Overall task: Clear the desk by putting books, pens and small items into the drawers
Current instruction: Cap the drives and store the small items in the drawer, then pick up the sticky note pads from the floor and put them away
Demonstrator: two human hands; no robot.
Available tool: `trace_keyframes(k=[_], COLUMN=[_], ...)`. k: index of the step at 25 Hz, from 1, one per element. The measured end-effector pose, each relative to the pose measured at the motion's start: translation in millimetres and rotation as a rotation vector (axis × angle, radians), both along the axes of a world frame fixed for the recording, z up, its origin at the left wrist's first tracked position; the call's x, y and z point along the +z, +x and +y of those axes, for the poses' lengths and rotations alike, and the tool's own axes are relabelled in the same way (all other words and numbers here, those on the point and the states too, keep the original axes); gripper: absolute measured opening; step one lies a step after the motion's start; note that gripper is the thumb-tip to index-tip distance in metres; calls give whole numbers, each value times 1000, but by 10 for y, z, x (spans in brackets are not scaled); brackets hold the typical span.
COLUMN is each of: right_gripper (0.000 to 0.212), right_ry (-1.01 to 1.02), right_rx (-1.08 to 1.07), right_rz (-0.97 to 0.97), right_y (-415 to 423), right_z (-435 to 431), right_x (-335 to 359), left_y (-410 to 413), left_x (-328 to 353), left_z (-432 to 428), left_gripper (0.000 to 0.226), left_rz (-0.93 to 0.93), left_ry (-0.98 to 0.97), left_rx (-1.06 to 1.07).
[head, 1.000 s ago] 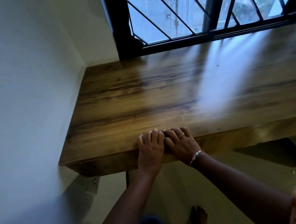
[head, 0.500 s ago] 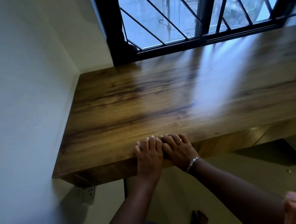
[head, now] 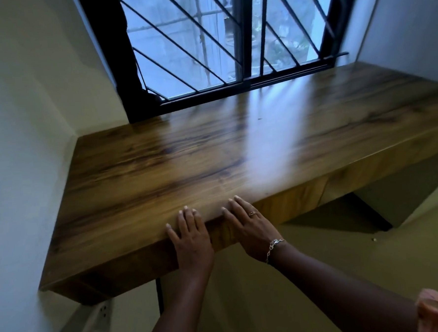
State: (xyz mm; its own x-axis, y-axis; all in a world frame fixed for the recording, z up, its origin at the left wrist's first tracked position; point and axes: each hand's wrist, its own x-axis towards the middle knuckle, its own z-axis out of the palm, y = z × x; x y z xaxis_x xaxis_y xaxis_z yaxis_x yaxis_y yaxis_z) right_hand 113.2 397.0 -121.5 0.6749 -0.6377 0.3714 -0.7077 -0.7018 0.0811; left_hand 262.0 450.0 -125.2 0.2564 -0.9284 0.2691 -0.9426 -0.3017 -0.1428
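Legible text: none. Desk top [head: 212, 153], wall socket [head: 103, 311] below it at near left, window frame [head: 243, 86] along the far side: no lettering, label, brand, number or sign readable on any of them.

This looks like a room in a home, a small study corner. A wall-mounted wooden desk [head: 187, 162] with drawer fronts [head: 292, 205] under its near edge fills a recess between plain painted walls [head: 18, 126]. Behind it is a window [head: 240, 36] with a black diagonal grille [head: 172, 41], and a wall socket [head: 103, 311] sits below.
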Motion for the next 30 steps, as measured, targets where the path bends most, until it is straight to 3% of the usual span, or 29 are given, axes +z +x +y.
trace_keyframes(k=[4,8,12,15,19,24,27,30], right_gripper=[84,98,102,98,98,99,84,84], right_ry=[73,172,277,359,472,563,674,749], right_rx=[-171,-374,-564,-732,-970,-1218,-1377,-1531], right_rz=[43,95,71,26,-36,-155,-173,-250], right_y=[-690,-1549,-2520,-3294,-4168,-4872,-5174,-5415], right_z=[225,659,1371,2062,2917,3597,3860,4077], right_x=[-137,-340,-464,-476,-553,-704,-860,-1157], left_y=[-434,-1308,-2217,-2885,-3746,-4610,-5068,-5513], left_x=[-186,-430,-516,-563,-732,-830,-914,-1139], left_z=[180,472,843,1172,1567,1868,1921,1892], left_gripper=[97,105,90,93,73,72,71,67], left_rz=[224,335,352,287,298,202,148,148], left_ry=[-104,99,400,491,608,776,911,1034], left_rx=[-61,-192,-230,-411,-594,-819,-906,-962])
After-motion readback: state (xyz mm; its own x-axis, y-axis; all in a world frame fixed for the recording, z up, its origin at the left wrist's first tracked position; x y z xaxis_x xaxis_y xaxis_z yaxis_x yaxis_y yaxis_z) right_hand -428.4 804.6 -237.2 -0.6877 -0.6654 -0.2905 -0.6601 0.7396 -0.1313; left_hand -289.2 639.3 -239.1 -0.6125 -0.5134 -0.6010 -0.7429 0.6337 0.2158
